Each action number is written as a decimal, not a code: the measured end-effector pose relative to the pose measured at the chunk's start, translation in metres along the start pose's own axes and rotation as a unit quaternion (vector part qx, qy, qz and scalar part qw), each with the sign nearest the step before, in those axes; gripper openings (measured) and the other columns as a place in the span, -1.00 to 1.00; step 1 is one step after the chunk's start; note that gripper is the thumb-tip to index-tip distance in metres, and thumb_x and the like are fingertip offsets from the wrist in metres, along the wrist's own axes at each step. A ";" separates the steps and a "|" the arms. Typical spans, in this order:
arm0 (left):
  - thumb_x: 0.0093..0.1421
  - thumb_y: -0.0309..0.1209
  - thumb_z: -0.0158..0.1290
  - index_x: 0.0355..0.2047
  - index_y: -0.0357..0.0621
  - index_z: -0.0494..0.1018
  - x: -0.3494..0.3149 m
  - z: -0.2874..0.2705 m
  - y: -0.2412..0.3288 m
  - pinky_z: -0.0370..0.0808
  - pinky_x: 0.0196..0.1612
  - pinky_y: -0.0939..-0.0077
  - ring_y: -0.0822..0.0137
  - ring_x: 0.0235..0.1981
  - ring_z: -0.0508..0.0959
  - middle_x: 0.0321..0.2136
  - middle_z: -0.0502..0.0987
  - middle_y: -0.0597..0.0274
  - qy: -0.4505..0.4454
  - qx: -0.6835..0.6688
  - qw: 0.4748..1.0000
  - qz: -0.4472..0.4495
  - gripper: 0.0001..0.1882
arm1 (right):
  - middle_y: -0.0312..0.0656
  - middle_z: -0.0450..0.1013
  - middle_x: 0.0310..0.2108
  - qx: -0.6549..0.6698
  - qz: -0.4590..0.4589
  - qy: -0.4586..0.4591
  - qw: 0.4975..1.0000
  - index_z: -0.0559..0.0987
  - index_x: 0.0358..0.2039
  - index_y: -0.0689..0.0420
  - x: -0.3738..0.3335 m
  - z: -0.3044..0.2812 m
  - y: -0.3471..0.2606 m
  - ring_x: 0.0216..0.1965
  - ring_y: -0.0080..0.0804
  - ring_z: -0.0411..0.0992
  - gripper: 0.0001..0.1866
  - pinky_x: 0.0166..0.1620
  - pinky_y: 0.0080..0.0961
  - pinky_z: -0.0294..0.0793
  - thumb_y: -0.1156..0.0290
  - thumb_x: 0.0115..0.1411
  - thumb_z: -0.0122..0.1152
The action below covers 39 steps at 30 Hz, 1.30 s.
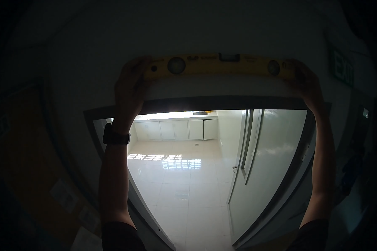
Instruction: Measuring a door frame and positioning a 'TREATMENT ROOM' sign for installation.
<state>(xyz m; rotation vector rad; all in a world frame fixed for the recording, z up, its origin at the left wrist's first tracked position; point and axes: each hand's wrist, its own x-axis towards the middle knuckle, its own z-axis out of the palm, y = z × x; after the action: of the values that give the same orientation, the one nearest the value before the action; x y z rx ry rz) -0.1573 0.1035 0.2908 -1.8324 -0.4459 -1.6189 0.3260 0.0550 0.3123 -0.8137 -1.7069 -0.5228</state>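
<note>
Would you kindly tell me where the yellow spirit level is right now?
In the head view, the yellow spirit level is at upper centre, above the dark door frame, its ends held by the left hand and right hand.

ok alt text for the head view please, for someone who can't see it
A yellow spirit level is held up above a doorway, the left grip on its left end and the right grip on its right. The wall is dim; through the doorway, a bright tiled floor leads to low white cabinets.
</note>
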 end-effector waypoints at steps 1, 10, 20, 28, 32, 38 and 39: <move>-0.01 -0.63 0.25 0.10 0.00 0.50 0.000 0.000 0.001 0.54 0.07 0.36 0.19 0.06 0.52 0.06 0.47 0.16 -0.001 0.006 1.000 0.000 -0.39 | -0.21 0.54 -0.04 -0.017 0.003 0.002 1.000 0.48 0.14 0.06 0.000 0.000 -0.001 -0.02 -0.45 0.49 -0.42 0.07 -0.45 0.49 0.38 0.08 0.43; -0.02 -0.64 0.23 0.10 -0.06 0.48 -0.001 0.002 0.000 0.51 0.11 0.35 0.16 0.07 0.51 0.05 0.47 0.12 -0.002 0.017 1.000 0.004 -0.39 | -0.20 0.54 -0.05 -0.033 0.006 0.001 0.999 0.48 0.14 0.07 -0.001 0.001 0.003 0.00 -0.42 0.49 -0.41 0.08 -0.44 0.49 0.37 0.08 0.43; -0.01 -0.64 0.22 0.11 -0.01 0.49 0.003 -0.001 0.001 0.53 0.08 0.35 0.17 0.05 0.52 0.05 0.47 0.15 -0.002 0.033 0.999 0.008 -0.39 | -0.21 0.53 -0.04 -0.024 -0.001 0.008 1.000 0.48 0.15 0.06 0.001 -0.003 0.006 -0.02 -0.46 0.46 -0.41 0.08 -0.48 0.47 0.42 0.07 0.43; -0.01 -0.67 0.20 0.10 -0.12 0.48 0.002 -0.005 -0.005 0.46 0.16 0.32 0.14 0.11 0.49 0.06 0.48 0.10 -0.008 0.036 0.999 0.008 -0.41 | -0.20 0.51 -0.02 0.023 0.025 -0.011 0.999 0.48 0.16 0.05 0.004 -0.002 -0.004 0.02 -0.44 0.45 -0.39 0.12 -0.46 0.46 0.44 0.06 0.43; -0.01 -0.64 0.24 0.09 -0.04 0.50 0.005 -0.006 -0.003 0.51 0.11 0.36 0.18 0.08 0.51 0.05 0.48 0.15 -0.008 0.060 0.998 0.016 -0.41 | -0.18 0.50 0.00 0.054 0.015 -0.013 0.998 0.48 0.16 0.06 0.005 -0.003 -0.004 0.06 -0.43 0.44 -0.39 0.14 -0.46 0.45 0.44 0.05 0.44; -0.01 -0.64 0.24 0.09 -0.05 0.50 0.003 -0.004 -0.005 0.50 0.12 0.36 0.18 0.08 0.51 0.06 0.47 0.16 -0.001 0.057 0.998 0.023 -0.41 | -0.18 0.48 0.03 0.064 0.016 -0.019 0.998 0.48 0.15 0.08 0.004 -0.002 -0.002 0.07 -0.40 0.44 -0.39 0.17 -0.44 0.45 0.46 0.05 0.44; -0.01 -0.64 0.24 0.09 -0.05 0.50 0.003 -0.004 -0.006 0.50 0.12 0.36 0.18 0.08 0.51 0.06 0.47 0.16 -0.002 0.055 0.998 0.025 -0.41 | -0.18 0.48 0.03 0.063 0.017 -0.017 0.998 0.48 0.15 0.08 0.004 -0.002 -0.002 0.07 -0.40 0.44 -0.39 0.17 -0.44 0.45 0.46 0.05 0.44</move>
<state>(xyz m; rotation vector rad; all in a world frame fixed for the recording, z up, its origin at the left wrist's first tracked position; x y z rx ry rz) -0.1631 0.1046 0.2954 -1.7505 -0.4772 -1.5269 0.3250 0.0531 0.3167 -0.7635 -1.7356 -0.3772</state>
